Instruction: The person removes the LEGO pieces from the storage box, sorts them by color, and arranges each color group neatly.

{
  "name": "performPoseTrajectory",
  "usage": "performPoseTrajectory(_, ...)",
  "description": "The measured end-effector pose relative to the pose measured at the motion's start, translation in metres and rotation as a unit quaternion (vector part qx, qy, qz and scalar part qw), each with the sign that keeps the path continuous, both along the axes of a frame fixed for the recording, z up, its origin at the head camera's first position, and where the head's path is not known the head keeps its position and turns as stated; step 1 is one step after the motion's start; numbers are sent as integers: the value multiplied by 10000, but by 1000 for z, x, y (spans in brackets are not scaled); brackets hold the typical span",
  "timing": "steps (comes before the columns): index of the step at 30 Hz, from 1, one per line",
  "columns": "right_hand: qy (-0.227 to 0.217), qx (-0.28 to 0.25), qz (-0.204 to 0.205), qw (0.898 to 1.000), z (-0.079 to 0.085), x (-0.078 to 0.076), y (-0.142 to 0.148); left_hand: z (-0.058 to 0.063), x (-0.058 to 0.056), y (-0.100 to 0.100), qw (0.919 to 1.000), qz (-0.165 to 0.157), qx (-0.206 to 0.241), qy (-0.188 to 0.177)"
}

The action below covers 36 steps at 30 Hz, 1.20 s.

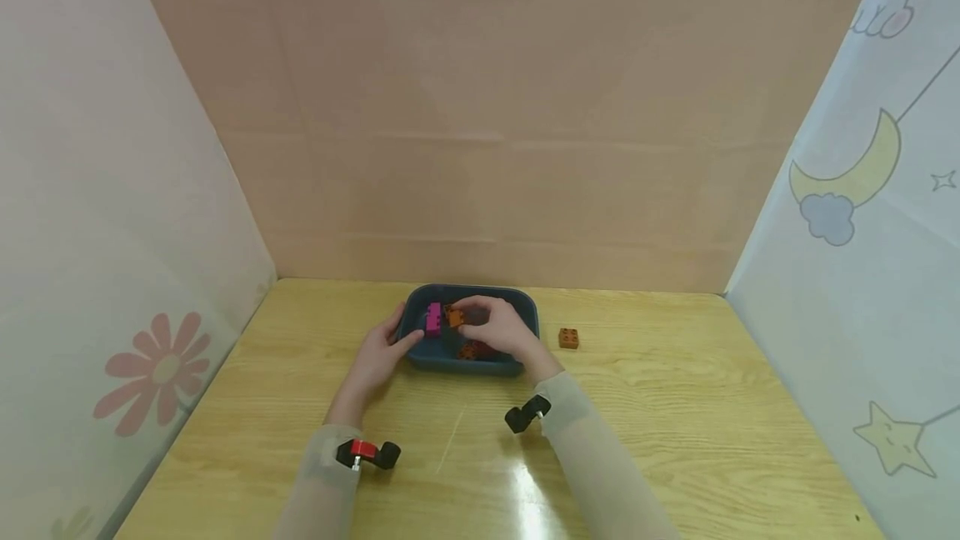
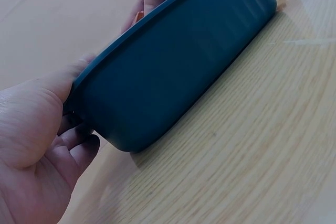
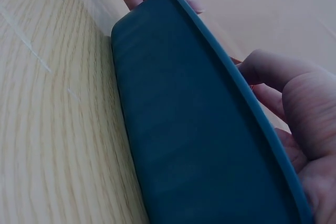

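Two bare hands, one dark blue tray (image 1: 463, 367), several toy bricks. Left hand (image 1: 378, 352): at the tray's left end, thumb on the rim, the other fingers bent against the outer end wall; it grips the tray. Right hand (image 1: 502, 327): reaching over the rim into the tray, thumb and forefinger a little apart, with an orange toy brick (image 1: 456, 318) pinched between their tips. Tray: rounded rectangle, upright on the wooden table (image 1: 675, 407), near the back wall (image 1: 480, 148). Contents, by the head view: one magenta brick (image 1: 433, 319) toward the left end, beside the pinched brick; one orange-red brick (image 1: 468, 350) near the front wall; a darker red brick (image 1: 487, 351) next to it, partly covered by the right hand. Outside: one loose orange brick (image 1: 568, 338), studs up, on the table just right of the tray. Left wrist view: the tray's outer front wall, the left fingers' bend, which the head view mostly hides, and a bit of orange above the rim; the contents lie largely out of sight. Right wrist view: the same wall from the other end, slivers of orange at the right fingertips.
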State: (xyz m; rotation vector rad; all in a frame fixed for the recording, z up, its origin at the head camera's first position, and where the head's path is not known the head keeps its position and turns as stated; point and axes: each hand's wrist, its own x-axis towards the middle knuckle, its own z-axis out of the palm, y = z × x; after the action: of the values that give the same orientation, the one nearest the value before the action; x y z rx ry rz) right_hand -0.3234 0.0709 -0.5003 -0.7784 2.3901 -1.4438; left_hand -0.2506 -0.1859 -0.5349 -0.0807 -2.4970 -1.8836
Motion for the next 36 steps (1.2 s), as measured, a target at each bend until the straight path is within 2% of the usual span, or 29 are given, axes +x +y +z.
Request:
performPoseTrajectory(9,179,157,-157,9996,3,-1,5,0,0,-1,9999,-74,-61,125)
performPoseTrajectory(18,180,80,-161,9997,4,1,12,0,0,0,9999,-72,-52,54)
performPoseTrajectory(26,233,-138,-219,9994,8,5,22,0,-1,1,9999,-112,30,75)
performPoseTrajectory(36,184,-406,-305,9985,11,4,41,0,-1,-1,10000,-10,-6,3)
